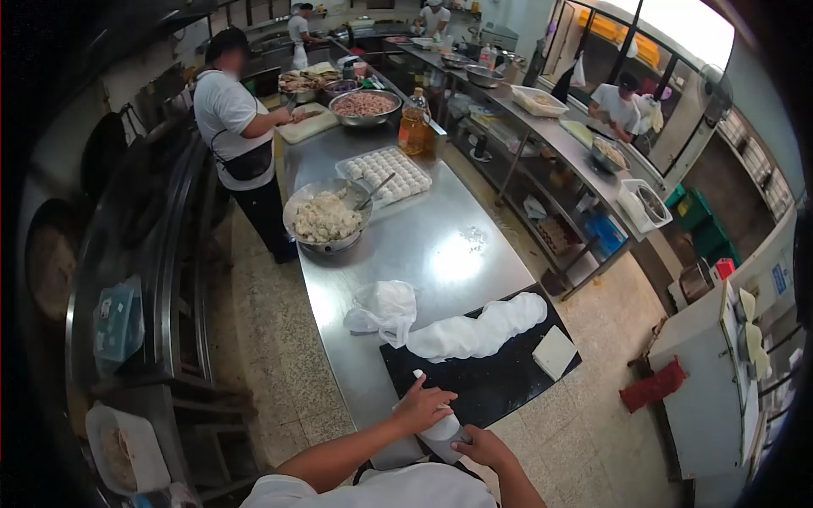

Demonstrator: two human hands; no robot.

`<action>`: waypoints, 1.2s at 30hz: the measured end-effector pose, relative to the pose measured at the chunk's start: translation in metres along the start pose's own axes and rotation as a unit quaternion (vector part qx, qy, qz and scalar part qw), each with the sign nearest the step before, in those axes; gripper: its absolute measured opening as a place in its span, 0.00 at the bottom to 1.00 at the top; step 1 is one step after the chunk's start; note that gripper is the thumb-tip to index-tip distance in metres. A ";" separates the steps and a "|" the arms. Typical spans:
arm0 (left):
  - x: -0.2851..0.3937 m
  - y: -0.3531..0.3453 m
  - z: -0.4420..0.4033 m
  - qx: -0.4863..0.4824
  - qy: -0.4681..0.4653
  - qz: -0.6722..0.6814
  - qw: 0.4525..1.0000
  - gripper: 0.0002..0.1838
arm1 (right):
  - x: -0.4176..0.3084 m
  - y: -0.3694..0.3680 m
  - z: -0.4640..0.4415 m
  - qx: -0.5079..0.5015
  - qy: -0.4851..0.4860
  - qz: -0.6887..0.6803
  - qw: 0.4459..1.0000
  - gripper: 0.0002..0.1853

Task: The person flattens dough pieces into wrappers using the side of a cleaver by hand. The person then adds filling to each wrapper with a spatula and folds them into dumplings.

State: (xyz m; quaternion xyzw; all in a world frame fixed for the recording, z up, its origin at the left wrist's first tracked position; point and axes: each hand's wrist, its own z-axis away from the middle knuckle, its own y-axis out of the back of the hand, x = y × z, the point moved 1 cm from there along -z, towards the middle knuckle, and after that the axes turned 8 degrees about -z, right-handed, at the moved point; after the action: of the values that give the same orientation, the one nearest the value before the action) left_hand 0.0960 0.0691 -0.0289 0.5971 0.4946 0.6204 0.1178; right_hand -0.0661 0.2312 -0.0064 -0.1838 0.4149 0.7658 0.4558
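Close to my body, a white cylindrical container [442, 430] is held over the near edge of the table. My right hand [484, 447] wraps round its side. Bent fingers of my left hand [423, 408] touch its top, while one finger stands up with a white tip. What is inside the container cannot be made out. Beyond my hands lies a black board [474, 389] carrying a long, lumpy white roll [474, 330], which looks like dough. A square whitish scraper [555, 353] lies on the board's right side. Left of the roll sits a crumpled white plastic bag [385, 309].
Farther along the steel table [406, 262] are a bowl of pale filling [326, 218] with a spoon, a tray of white balls [385, 173], an oil bottle [413, 125] and a bowl of pinkish meat [366, 106]. A co-worker [233, 118] stands at the left side; others work farther back.
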 end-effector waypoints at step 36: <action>0.086 -0.006 -0.069 0.267 0.257 0.088 0.925 0.09 | 0.195 0.163 -0.062 0.189 -0.064 -0.545 0.814 0.14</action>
State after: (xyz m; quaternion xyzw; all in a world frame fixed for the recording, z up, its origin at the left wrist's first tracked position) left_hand 0.0120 0.1031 0.0342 0.4672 0.6010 0.6054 -0.2323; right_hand -0.3117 0.2488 -0.0947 -0.2407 0.3527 0.3085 0.8500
